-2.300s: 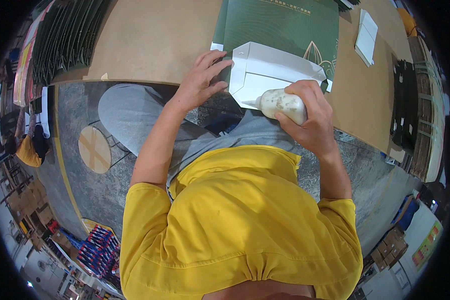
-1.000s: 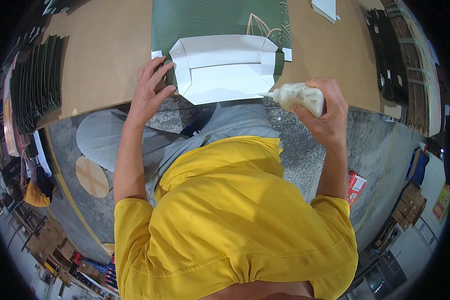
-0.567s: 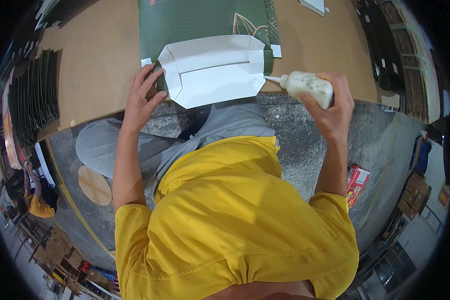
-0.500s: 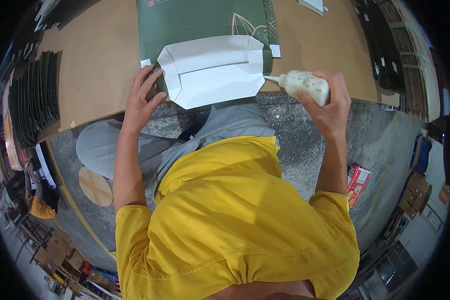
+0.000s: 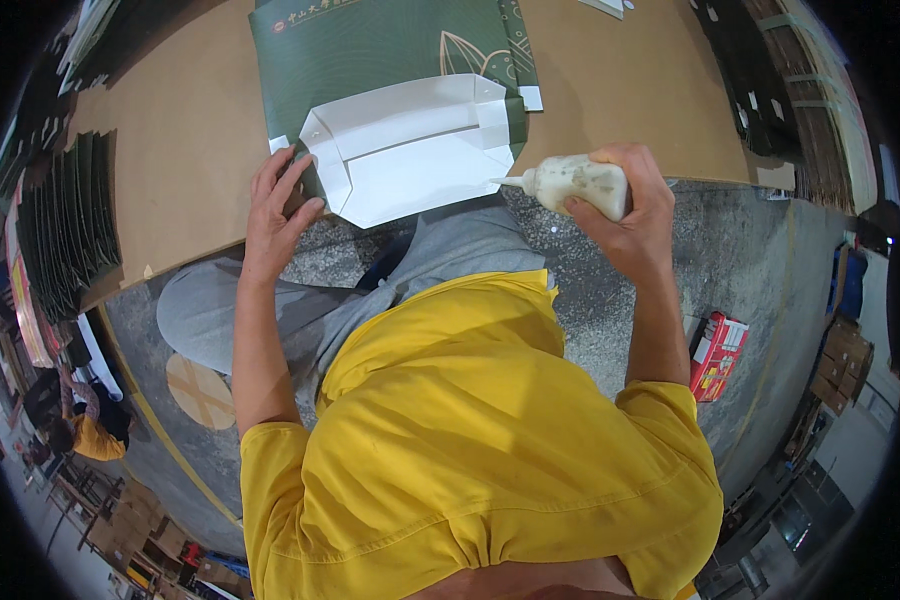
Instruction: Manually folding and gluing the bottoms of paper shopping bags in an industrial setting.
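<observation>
A green paper bag with gold line drawings lies flat on the table, its white bottom flaps folded open at the near end. My left hand grips the left side of this folded end, thumb and fingers at its edge. In my right hand is a white squeeze bottle with smudges on its side, held tilted. Its thin nozzle points left, the tip at the slanted right edge of the near white flap. Whether anything flows from the tip cannot be made out.
The brown tabletop ends just in front of my lap. Dark green folded bags stand in a row at its left, and stacked bundles line the right. A red box lies on the floor. Another person is far left.
The bottle has moved left and nearer to me, its tip shifting from the flap's right corner along the slanted edge. My left hand stays at the bag's left side. The view has shifted slightly.
</observation>
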